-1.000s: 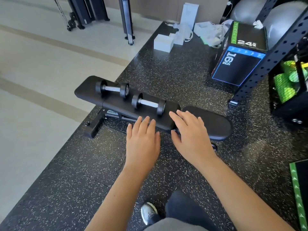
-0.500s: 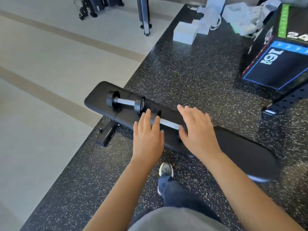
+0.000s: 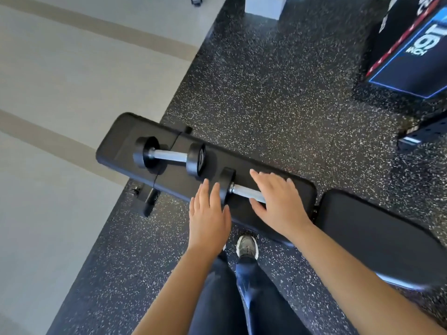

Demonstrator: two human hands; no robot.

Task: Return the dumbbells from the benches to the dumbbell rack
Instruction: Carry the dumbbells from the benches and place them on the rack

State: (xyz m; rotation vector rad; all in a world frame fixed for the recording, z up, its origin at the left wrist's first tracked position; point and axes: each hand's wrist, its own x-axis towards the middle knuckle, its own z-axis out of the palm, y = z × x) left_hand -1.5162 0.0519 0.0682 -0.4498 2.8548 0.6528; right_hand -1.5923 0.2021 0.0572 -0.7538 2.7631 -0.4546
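The black bench (image 3: 271, 187) straddles the edge where speckled rubber mat (image 3: 278, 97) meets pale floor (image 3: 60, 81). Bare mat lies open beyond it. The far dumbbell (image 3: 169, 156) rests untouched near the bench's head. The right hand (image 3: 280, 201), spread flat, now covers the near dumbbell (image 3: 238, 188), closer than before. The left hand (image 3: 208, 216) hovers open beside it, gripping nothing.

"16 INCH" (upside down) on the black box (image 3: 408, 52)
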